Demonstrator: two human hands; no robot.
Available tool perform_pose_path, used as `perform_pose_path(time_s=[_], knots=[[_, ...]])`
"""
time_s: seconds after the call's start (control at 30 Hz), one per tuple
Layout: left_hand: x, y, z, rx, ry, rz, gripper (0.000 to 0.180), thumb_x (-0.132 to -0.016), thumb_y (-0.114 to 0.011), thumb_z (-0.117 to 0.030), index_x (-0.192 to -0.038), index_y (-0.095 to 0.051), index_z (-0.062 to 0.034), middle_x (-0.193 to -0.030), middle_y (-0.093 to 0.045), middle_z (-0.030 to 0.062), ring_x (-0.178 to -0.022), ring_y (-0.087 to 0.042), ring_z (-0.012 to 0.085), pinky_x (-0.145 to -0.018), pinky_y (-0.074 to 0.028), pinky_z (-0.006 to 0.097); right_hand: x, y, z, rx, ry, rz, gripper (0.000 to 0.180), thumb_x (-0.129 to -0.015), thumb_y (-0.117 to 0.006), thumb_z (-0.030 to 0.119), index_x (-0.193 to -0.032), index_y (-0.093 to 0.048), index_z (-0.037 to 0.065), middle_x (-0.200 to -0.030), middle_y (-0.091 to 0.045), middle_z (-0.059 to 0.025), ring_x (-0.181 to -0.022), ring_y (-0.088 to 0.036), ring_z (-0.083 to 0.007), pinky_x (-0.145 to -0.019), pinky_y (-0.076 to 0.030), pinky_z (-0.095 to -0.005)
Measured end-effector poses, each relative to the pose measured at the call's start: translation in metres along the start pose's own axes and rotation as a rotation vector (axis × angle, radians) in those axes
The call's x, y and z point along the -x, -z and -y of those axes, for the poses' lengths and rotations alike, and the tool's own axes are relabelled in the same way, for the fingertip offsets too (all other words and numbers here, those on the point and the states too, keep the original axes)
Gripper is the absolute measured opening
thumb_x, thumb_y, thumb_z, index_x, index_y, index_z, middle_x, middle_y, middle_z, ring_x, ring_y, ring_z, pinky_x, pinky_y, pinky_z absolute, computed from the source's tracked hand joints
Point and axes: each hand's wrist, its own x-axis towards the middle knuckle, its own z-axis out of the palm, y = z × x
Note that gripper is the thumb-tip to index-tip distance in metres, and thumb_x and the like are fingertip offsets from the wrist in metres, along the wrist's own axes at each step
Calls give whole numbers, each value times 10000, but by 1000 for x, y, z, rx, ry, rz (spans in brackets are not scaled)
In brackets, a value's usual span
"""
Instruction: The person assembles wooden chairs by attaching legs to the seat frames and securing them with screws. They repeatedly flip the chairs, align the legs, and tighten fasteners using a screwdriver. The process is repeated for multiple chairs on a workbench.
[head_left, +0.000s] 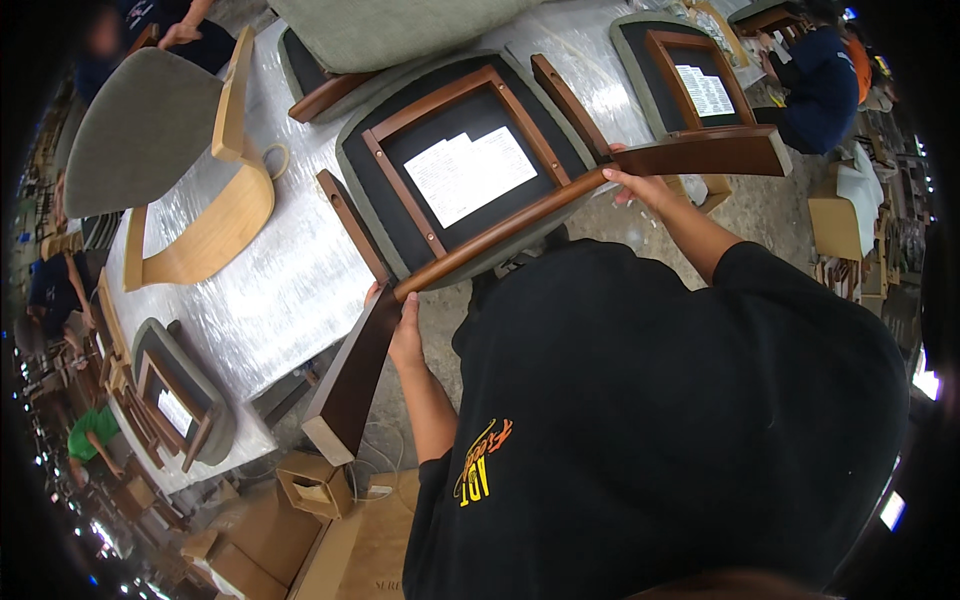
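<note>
An upside-down chair [475, 240] with grey upholstery and a dark brown wooden frame lies across the table's near edge. White labels [470, 175] are stuck to the black underside of its seat. Along the near side runs a brown rail [510, 232], with a broad leg [355, 370] at its left end and another leg [705, 152] at its right end. My left hand [405, 335] is closed around the left corner, where leg and rail meet. At the right corner my right hand [640, 187] grips the same frame, thumb on the rail.
Plastic film covers the table [255, 330]. A light wooden chair with a grey back [150, 130] stands at left. Other upturned chairs lie at front left [180, 400] and far right [690, 85]. Cardboard boxes [315, 485] sit below. People work nearby, one at far right [820, 90].
</note>
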Motion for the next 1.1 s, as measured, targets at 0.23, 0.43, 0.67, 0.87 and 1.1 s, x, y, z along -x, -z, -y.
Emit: perform_pose_path(time_s=[0.23, 0.43, 0.67, 0.87, 1.1], knots=[[-3, -9, -1, -98, -35, -50, 533, -924, -802, -108, -1372, -560, 51, -1279, -618, 127, -1192, -582, 237, -1090, -432, 363, -2, 7, -4, 29, 65, 25, 836, -869, -838, 381, -1554, -443, 110, -1270, -606, -88, -1040, -604, -151, -570, -516, -264], [-11, 7, 17, -48, -1, -41, 445, -995, -735, -121, -1379, -593, 53, -1273, -668, 120, -1153, -630, 211, -1061, -472, 349, -28, 26, -37, 230, 322, -262, 587, -967, -745, 451, -1389, -629, 59, -1284, -675, -112, -1135, -637, -189, -802, -562, -331], [-14, 100, -59, -413, 341, -362, 462, -954, -796, -153, -1313, -661, 104, -1249, -705, 170, -1062, -665, 210, -962, -537, 353, 31, 144, 62, 314, 215, -382, 505, -854, -854, 414, -1120, -758, -4, -1038, -767, -106, -944, -701, -164, -858, -551, -353], [30, 148, -174, -497, 101, -406, 471, -962, -732, -187, -1296, -616, 125, -1194, -691, 161, -1033, -623, 246, -946, -504, 369, 53, 182, 130, 779, 158, -243, 535, -852, -785, 304, -1259, -587, 19, -1055, -709, -253, -998, -700, -422, -874, -538, -446], [-30, 105, -50, -522, 321, -68, 294, -888, -736, -132, -1073, -633, 72, -908, -674, 85, -819, -579, 166, -777, -513, 348, -72, 79, 14, 1090, -56, -41, 589, -897, -709, 382, -1272, -497, -21, -1092, -703, -330, -1047, -691, -475, -915, -544, -536]])
